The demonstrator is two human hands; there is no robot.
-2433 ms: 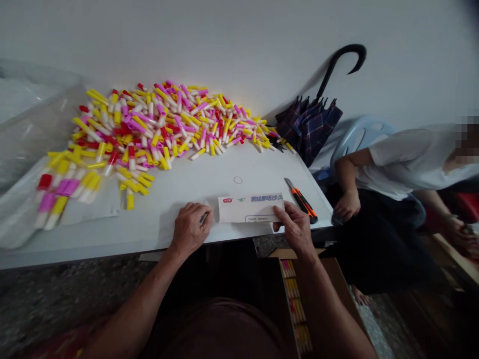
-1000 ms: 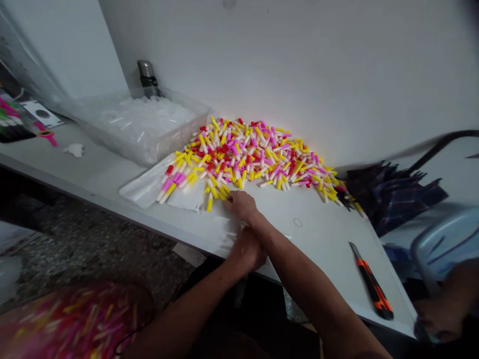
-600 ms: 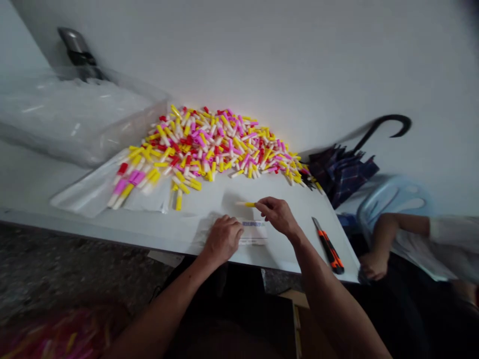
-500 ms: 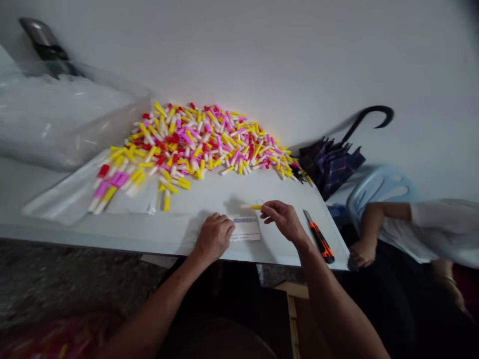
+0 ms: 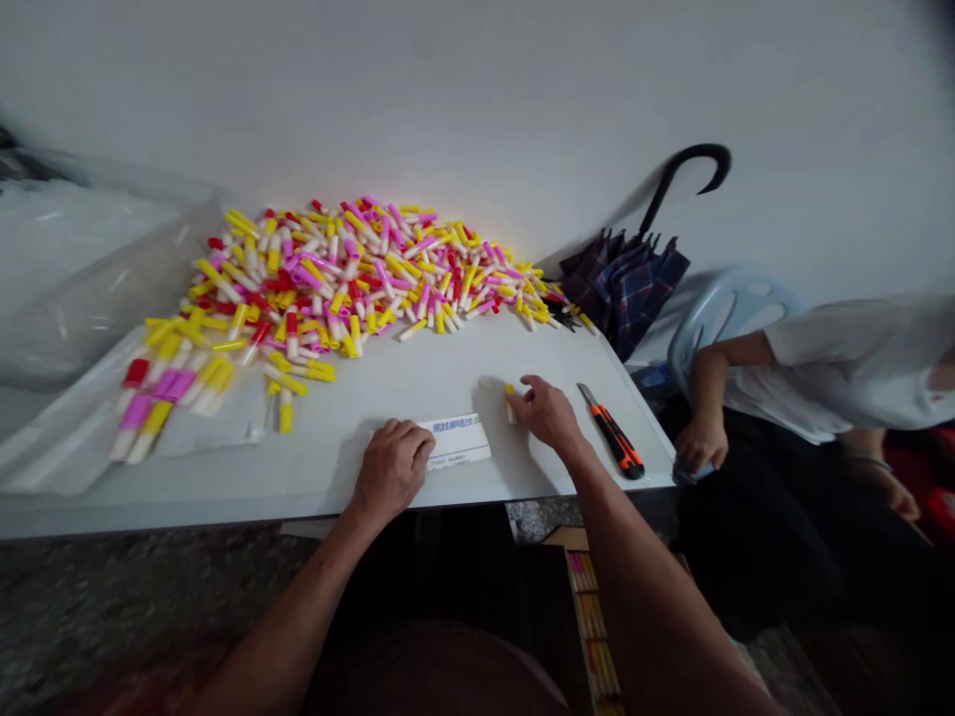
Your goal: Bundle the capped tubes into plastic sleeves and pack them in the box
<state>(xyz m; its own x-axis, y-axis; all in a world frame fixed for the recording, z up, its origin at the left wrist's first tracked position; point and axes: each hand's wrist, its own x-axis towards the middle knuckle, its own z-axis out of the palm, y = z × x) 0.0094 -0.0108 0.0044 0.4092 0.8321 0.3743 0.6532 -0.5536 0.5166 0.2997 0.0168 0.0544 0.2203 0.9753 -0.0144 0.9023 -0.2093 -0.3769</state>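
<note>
My left hand (image 5: 392, 459) rests on the table with its fingers curled over the left end of a white card (image 5: 459, 439) printed with blue characters; whether it is a flat card or a thin box I cannot tell. To the right of the card, my right hand (image 5: 550, 410) pinches a small yellow-and-white tube (image 5: 509, 401) between thumb and fingers, just above the tabletop. A thin pale loop (image 5: 488, 383) lies near that tube. Behind both hands spreads a large heap of small tubes (image 5: 358, 273) with yellow, pink and red caps.
An orange-and-black box cutter (image 5: 613, 435) lies right of my right hand. A folded umbrella (image 5: 627, 283) leans on the wall. Clear plastic bags (image 5: 90, 268) stand at left. A seated person's hand (image 5: 701, 440) is near the table's right corner. Below sits an open box (image 5: 593, 622) of tubes.
The camera view has shifted, moving the scene leftward. The tube in my right hand has turned from lying sideways to pointing more up and down. My left hand stays on the card.
</note>
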